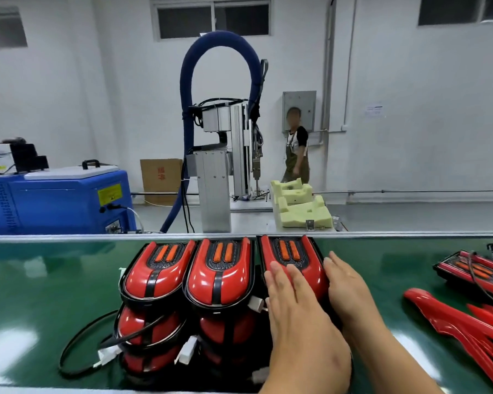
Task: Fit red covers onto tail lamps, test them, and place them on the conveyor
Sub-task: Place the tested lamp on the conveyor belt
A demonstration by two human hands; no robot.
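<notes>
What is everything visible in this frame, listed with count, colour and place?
Tail lamps: three on top in a row, more stacked beneath, exact count unclear; red and black; middle of the belt.
Conveyor belt: one, green, across the foreground.
Loose red covers: several, red, right on the belt.
Uncovered lamp: one, black and red, far right.
Foam blocks: at least two, pale yellow, behind the belt.
Machine: one, silver with blue hose, centre back.
Blue cabinet: one, left back.
Cardboard box: one, brown, by the wall.
Bystander: one, by the wall.
Left hand: flat on the rightmost lamp.
Right hand: against that lamp's right side.
</notes>
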